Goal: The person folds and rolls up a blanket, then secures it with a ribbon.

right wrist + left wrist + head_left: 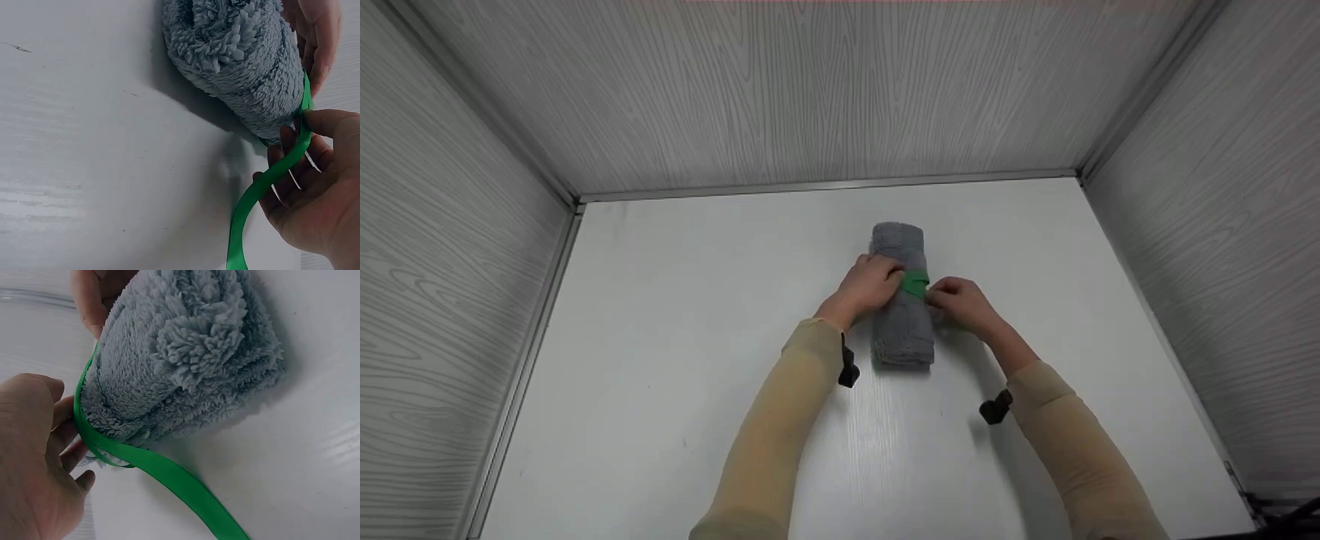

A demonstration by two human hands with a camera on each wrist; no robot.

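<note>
A rolled grey fleece towel [900, 296] lies near the middle of the white table [675, 390], its long axis running away from the person; a flat green satin-like ribbon [915, 283] crosses it about midway along its length. The left hand [868, 285] rests on the left flank of the roll with its fingers curled over the top and pinching the ribbon there; the right hand [960, 301] sits just beside the right flank, thumb and forefinger pinching the ribbon where it leaves the roll.

In the left wrist view the ribbon [163, 472] hugs the side of the towel [185, 354] and a loose tail runs out across the table toward the lower edge; the left hand [34, 461] is curled with its fingertips against the band. In the right wrist view the right hand [315, 185] nips the ribbon [270, 180] between thumb and fingers close to the towel [242, 56], and a free tail hangs down toward the bottom edge.

The towel looks light, soft and springy; its deep pile should give under pressure and the roll would likely loosen if released, so a hold across the middle, pressing the layers together, seems best. The ribbon looks thin, limp and rather slick; it probably slides on the fleece unless kept taut, so it is best pinched flat, close to the roll, not far out on a tail.
</note>
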